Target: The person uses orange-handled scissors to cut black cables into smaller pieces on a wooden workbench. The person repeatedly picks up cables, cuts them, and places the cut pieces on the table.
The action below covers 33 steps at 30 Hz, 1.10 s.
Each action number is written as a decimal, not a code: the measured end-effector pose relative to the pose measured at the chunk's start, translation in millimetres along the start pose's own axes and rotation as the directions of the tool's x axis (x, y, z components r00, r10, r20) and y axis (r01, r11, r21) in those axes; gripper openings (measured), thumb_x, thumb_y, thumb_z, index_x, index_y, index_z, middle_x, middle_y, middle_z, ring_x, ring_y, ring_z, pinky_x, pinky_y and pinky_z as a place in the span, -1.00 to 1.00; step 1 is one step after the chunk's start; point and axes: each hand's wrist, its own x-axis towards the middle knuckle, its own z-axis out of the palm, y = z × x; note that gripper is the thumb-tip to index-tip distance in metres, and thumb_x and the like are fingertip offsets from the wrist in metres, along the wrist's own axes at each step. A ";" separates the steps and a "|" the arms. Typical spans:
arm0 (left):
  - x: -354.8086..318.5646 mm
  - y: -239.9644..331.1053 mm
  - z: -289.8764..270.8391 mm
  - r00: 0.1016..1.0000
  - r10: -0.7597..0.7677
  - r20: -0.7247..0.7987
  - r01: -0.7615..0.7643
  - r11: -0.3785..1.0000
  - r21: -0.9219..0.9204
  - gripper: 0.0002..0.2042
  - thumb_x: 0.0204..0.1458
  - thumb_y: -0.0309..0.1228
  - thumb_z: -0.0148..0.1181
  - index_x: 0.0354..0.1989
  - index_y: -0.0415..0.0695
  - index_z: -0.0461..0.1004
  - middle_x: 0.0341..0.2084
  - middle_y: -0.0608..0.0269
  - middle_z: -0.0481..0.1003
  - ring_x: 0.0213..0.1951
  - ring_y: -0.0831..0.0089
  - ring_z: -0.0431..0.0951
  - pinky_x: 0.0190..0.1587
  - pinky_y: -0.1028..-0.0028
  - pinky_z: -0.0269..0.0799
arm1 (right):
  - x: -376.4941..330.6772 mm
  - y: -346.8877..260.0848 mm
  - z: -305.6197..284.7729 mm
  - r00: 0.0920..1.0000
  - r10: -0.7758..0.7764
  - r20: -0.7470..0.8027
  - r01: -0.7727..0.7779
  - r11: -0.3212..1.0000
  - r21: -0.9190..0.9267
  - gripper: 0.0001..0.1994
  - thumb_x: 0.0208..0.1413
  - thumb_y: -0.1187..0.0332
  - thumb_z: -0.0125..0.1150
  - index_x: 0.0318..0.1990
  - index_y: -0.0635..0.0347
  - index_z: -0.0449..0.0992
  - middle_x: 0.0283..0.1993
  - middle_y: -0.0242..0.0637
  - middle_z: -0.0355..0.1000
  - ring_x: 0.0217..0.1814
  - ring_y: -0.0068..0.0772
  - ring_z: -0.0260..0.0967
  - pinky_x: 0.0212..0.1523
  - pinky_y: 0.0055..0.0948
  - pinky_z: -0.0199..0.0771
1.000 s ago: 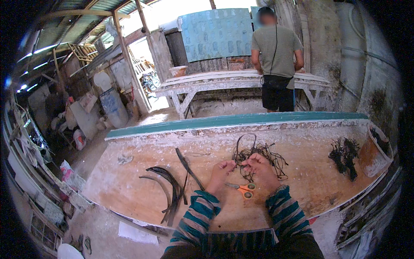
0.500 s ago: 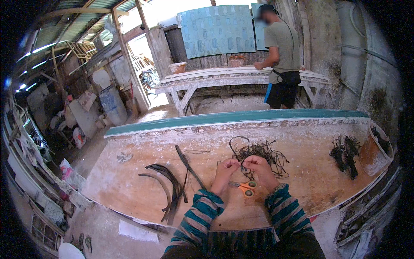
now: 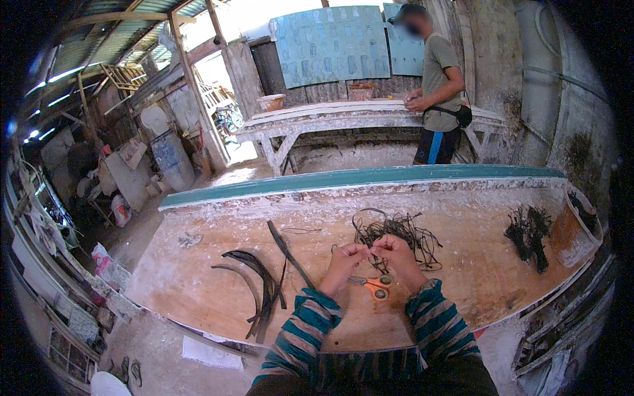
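My left hand (image 3: 347,264) and my right hand (image 3: 399,261) are nearly touching above the table, each with thumb and fingertips pinched. A thin black strip runs between them, mostly hidden by the fingers; a bit of dark strand shows beside the left hand. Just behind the hands lies a tangled pile of thin black strips (image 3: 422,243). Orange-handled scissors (image 3: 378,286) rest on the wood between my wrists, blades partly behind the left hand. Left of my left forearm are wider curved black strips (image 3: 264,284) and one long straight strip (image 3: 288,251).
Bundled black strips (image 3: 528,237) lie at the right beside a tipped, whitish-brown bucket (image 3: 576,237). A green edge board (image 3: 363,179) borders the far side of the wooden table (image 3: 198,290). Beyond it, another person (image 3: 441,86) stands at a white-stained bench (image 3: 330,119).
My hands stay pinched and have drawn slightly closer together. The person behind has shifted right, turned sideways and brought both hands together over the bench.
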 end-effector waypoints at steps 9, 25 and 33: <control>2.5 -4.9 -2.1 0.999 0.028 0.032 -0.026 0.998 -0.055 -0.83 0.02 -0.37 0.14 -0.33 -0.22 0.48 -0.55 0.44 0.44 -0.52 0.70 0.30 -0.42 0.69 0.18 | 3.5 6.4 -4.1 0.999 -0.034 0.026 0.034 0.999 0.002 -0.89 -0.02 0.44 0.19 -0.36 0.23 0.40 -0.45 -0.44 0.38 -0.44 -0.66 0.27 -0.42 -0.64 0.26; 2.3 -1.5 -2.8 0.998 0.053 0.017 -0.054 0.993 0.106 -0.85 0.01 -0.36 0.15 -0.39 -0.20 0.49 -0.59 0.46 0.43 -0.59 0.73 0.28 -0.54 0.69 0.16 | -0.6 -1.8 2.5 0.997 -0.075 0.016 0.077 0.987 -0.141 -0.88 -0.05 0.44 0.23 -0.42 0.22 0.40 -0.52 -0.44 0.37 -0.51 -0.67 0.26 -0.51 -0.64 0.25; 1.8 1.9 -4.6 0.999 -0.006 0.036 0.003 0.998 0.063 -0.86 0.03 -0.38 0.09 -0.45 -0.17 0.49 -0.62 0.46 0.42 -0.61 0.75 0.27 -0.55 0.71 0.13 | 4.9 14.3 -1.9 0.989 -0.132 0.067 0.142 0.971 -0.194 -0.89 -0.04 0.44 0.21 -0.39 0.24 0.40 -0.50 -0.46 0.37 -0.48 -0.67 0.26 -0.47 -0.63 0.28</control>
